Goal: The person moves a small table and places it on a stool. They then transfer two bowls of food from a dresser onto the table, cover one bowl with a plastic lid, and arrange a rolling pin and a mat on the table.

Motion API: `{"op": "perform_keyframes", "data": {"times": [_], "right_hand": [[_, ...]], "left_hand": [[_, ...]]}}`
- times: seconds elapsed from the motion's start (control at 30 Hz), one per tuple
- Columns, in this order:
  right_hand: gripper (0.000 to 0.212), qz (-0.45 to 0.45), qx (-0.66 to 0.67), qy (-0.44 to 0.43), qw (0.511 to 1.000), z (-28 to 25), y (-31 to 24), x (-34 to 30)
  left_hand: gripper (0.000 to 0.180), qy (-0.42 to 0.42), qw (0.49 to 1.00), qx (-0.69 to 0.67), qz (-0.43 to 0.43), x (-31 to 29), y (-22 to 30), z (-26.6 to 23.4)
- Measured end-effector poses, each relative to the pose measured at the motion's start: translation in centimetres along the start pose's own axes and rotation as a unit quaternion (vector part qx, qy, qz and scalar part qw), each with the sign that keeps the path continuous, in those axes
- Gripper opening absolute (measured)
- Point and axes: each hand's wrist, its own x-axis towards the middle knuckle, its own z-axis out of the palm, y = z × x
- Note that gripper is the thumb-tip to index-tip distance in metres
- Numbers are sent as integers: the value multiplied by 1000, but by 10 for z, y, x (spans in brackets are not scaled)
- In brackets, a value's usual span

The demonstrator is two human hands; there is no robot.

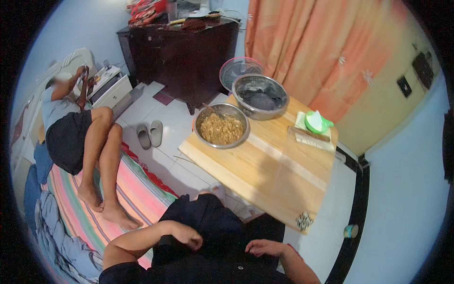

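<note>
Likely pause; left hand [187,235] grip curled, contents unclear; right hand [265,247] released; reaching brown mixture [220,129], twelve o'clock, calls for leaning.

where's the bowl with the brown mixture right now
In the head view, the bowl of brown mixture sits toward the left end of the wooden table, left of and nearer than the bowl with dark contents.

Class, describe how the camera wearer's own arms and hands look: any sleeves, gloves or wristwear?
The left hand and right hand wear no gloves. The left arm comes out of a short black sleeve; no sleeve can be made out on the right forearm. A thin red band seems to show at the right wrist.
</note>
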Motion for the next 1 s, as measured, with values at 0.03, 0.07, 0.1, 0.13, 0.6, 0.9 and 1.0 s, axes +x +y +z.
{"op": "perform_keyframes", "data": {"times": [0.03, 0.07, 0.1, 0.13, 0.6, 0.9, 1.0], "right_hand": [[26, -72, -58, 19, 996, 13, 2, -9], [27, -77, -83, 54, 992, 27, -1, -21], [28, -78, -110, 88, 987, 38, -4, -32], [28, -113, -163, 121, 973, 42, 3, -41], [35, -266, 179, 745, 585, -59, 171, -68], [41, -278, 418, 677, 538, -109, 132, -35], [32, -349, 369, 647, 569, -117, 149, -28]], "left_hand": [[28, 77, 995, 39, -39, -6, 29, 0], [28, 117, 989, 66, -55, -7, 47, 0], [28, 161, 980, 91, -69, -11, 62, 3], [28, 203, 966, 137, -79, -15, 74, 0], [27, 649, 725, -138, -185, -64, -31, -86], [57, 799, 519, 56, -299, -79, -160, -195], [62, 793, 520, 16, -316, -93, -189, -231]]}}
